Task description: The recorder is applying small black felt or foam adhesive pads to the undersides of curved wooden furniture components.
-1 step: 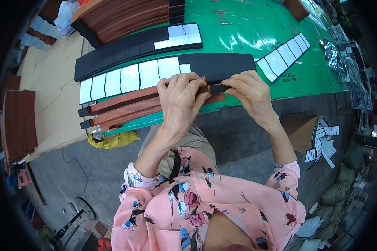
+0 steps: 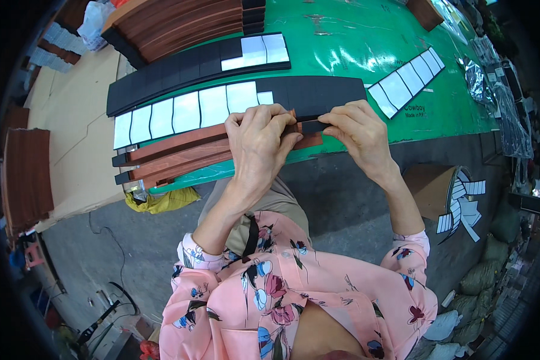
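Note:
Two long, curved reddish-brown wooden strips (image 2: 189, 157) with black ends lie along the near edge of the green-covered table. My left hand (image 2: 255, 141) is closed over the right part of the strips, thumb and fingers gripping one. Just right of it, my right hand (image 2: 360, 135) pinches the end of a small black pad (image 2: 312, 126) against the wood. What sits beneath my left fingers is hidden. Right behind the hands lies a long sheet of black pads (image 2: 321, 93), its left part covered by white backing pieces (image 2: 186, 111).
Another black sheet (image 2: 180, 69) lies farther back, before stacked wooden pieces (image 2: 183, 27). A strip of white pieces (image 2: 407, 82) rests on the green cover (image 2: 342, 30) at right. Below stands a cardboard bin (image 2: 429, 191) with white scraps. Brown boards (image 2: 27, 177) stand at far left.

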